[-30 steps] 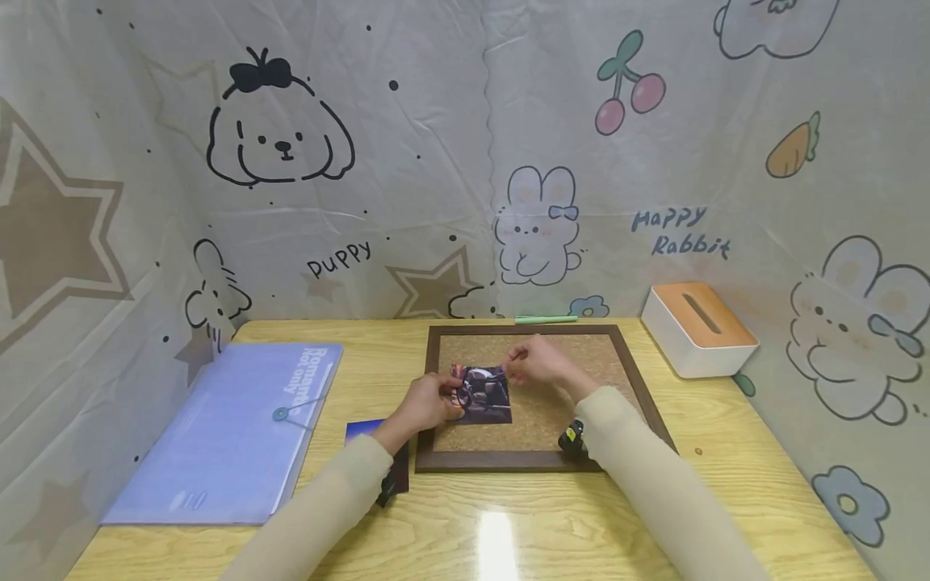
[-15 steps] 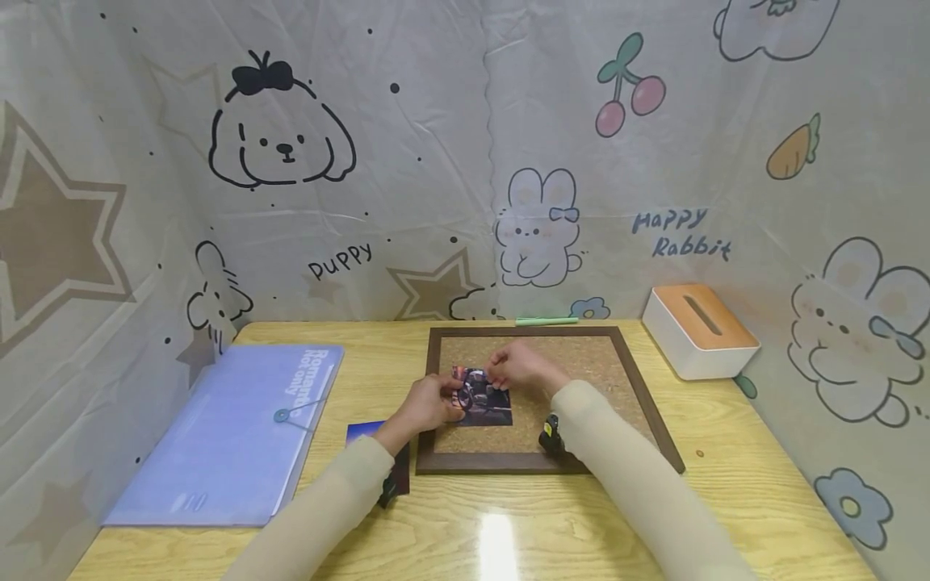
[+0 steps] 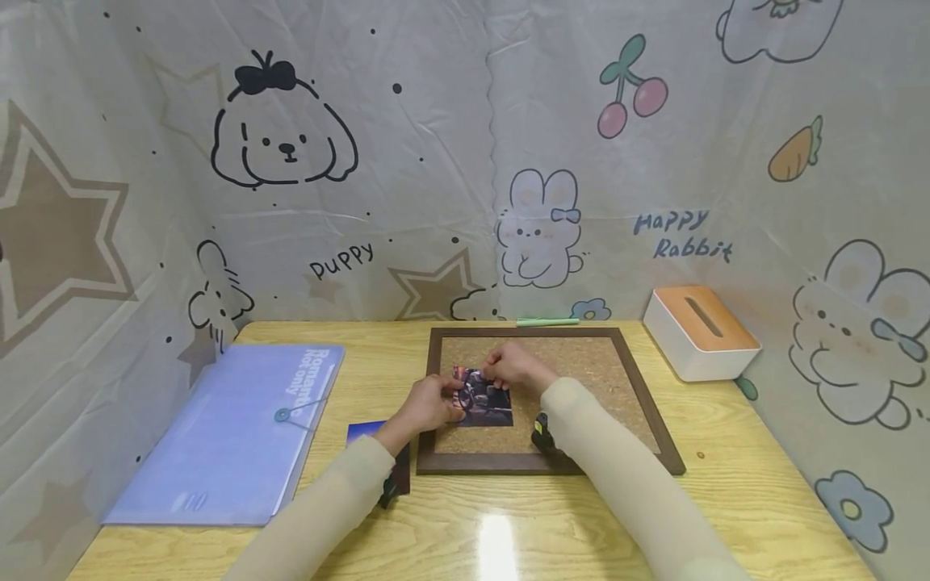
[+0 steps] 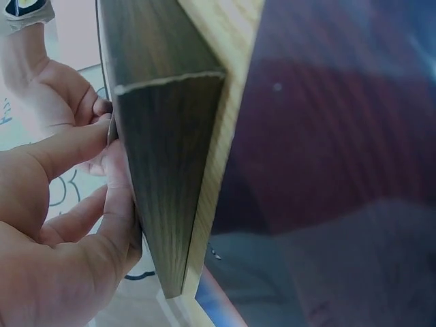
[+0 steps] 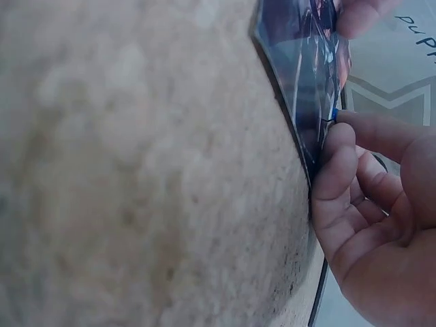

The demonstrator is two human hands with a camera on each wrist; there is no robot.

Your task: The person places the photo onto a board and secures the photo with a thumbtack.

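A photo of a car interior (image 3: 488, 415) lies on the cork board (image 3: 610, 395), toward its left side. My left hand (image 3: 427, 403) presses the photo's left part with spread thumb and fingers. In the left wrist view, the fingers (image 4: 119, 204) rest just past the board's dark wooden frame (image 4: 167, 157). My right hand (image 3: 517, 365) is at the photo's upper edge. Its thumb and index finger pinch a small blue push pin (image 5: 334, 114) against the photo, as the right wrist view shows. Whether the tip is in the cork is hidden.
Under my left forearm lies a second, partly covered photo (image 3: 363, 428). A pale blue document folder (image 3: 225, 436) takes up the table's left side. Behind the board lies a green pen (image 3: 546, 322). A white tissue box (image 3: 701, 347) with an orange top stands at the back right.
My right hand has moved left from the photo's upper right corner, further in along its upper edge. The left hand and the photo have stayed in place.
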